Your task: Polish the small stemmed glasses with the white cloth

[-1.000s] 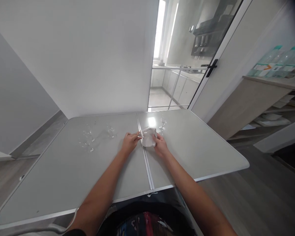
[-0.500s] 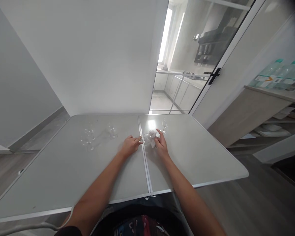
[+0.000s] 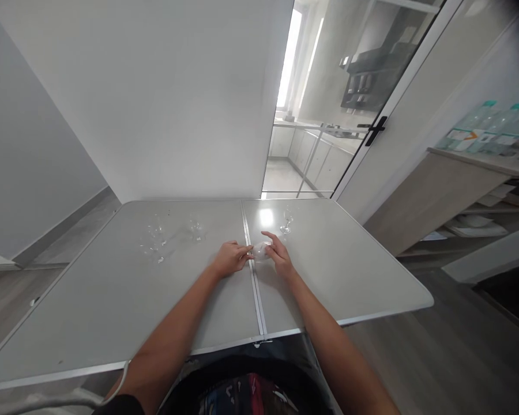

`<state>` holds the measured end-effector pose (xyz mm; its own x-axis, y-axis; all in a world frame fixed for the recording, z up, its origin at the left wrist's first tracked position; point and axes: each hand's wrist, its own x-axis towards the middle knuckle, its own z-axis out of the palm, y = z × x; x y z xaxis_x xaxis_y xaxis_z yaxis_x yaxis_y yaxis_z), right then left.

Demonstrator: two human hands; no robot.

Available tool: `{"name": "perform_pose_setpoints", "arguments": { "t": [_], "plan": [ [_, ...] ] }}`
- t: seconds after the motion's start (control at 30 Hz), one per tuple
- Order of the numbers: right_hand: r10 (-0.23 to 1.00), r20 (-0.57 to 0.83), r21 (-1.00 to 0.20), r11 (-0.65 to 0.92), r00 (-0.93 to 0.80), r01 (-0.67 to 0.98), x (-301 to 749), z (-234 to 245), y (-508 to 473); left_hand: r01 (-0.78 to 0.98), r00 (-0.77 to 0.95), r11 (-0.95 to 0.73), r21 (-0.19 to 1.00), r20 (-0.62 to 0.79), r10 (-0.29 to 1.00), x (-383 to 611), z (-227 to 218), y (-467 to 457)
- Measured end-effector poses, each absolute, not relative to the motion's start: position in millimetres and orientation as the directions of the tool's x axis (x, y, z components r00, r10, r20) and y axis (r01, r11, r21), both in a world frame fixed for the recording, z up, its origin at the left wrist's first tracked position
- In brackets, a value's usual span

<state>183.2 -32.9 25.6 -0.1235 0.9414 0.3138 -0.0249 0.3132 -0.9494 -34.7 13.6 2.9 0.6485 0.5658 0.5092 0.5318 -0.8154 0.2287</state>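
Over the table's centre seam, my left hand (image 3: 232, 257) pinches the foot end of a clear stemmed glass (image 3: 258, 253) that lies on its side in the air. My right hand (image 3: 281, 256) is at the glass's bowl, its fingers at or inside the mouth, pressing a white cloth (image 3: 266, 249). The index finger is raised away from the bowl. Most of the cloth is hidden by the glass and fingers. Just beyond my right hand, another stemmed glass (image 3: 286, 222) stands upright on the table.
Several clear glasses (image 3: 155, 239) stand on the left half of the white folding table (image 3: 112, 311), with one more glass (image 3: 195, 229) beside them. A glass door (image 3: 324, 104) rises behind the table. Plastic bottles (image 3: 476, 129) stand on a shelf unit at the right.
My right hand has pushed the white cloth into the glass's bowl, so less of it shows. The left hand keeps its hold on the glass; the view has shifted slightly.
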Motion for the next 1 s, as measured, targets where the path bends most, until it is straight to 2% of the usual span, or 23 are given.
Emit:
{"name": "perform_pose_setpoints", "arguments": {
  "t": [0.27,0.47,0.53,0.67,0.73,0.87,0.93,1.0],
  "plan": [
    [0.957,0.281,-0.937,0.289,0.068,-0.196,180.4,33.3,-33.9,0.588,0.575,-0.777,0.226,0.558,0.598,-37.4,7.8,18.3],
    [0.957,0.119,-0.905,0.214,0.265,-0.369,184.4,22.3,-23.6,0.618,0.551,-0.754,0.221,0.562,0.617,-31.4,3.1,16.4],
    [0.958,0.137,-0.917,0.220,0.253,-0.333,184.4,20.6,-24.0,0.615,0.543,-0.753,0.235,0.566,0.620,-30.4,0.7,15.6],
    [0.944,0.272,-0.939,0.303,0.188,-0.164,180.6,20.4,-28.6,0.605,0.527,-0.746,0.279,0.563,0.637,-29.3,0.2,13.2],
    [0.920,0.269,-0.920,0.333,0.284,-0.208,179.7,19.2,-27.3,0.619,0.488,-0.718,0.317,0.561,0.669,-28.3,1.0,12.7],
    [0.838,0.130,-0.826,0.387,0.530,-0.410,180.9,10.3,-15.6,0.671,0.295,-0.583,0.458,0.557,0.777,-25.1,1.0,13.7],
    [0.851,0.067,-0.799,0.358,0.520,-0.483,178.5,3.7,-10.2,0.618,0.216,-0.549,0.563,0.549,0.807,-22.6,1.5,13.1],
    [0.902,0.043,-0.791,0.293,0.429,-0.537,172.5,-1.9,-7.6,0.486,0.230,-0.560,0.671,0.520,0.823,-19.2,3.7,10.4]
  ]
}}
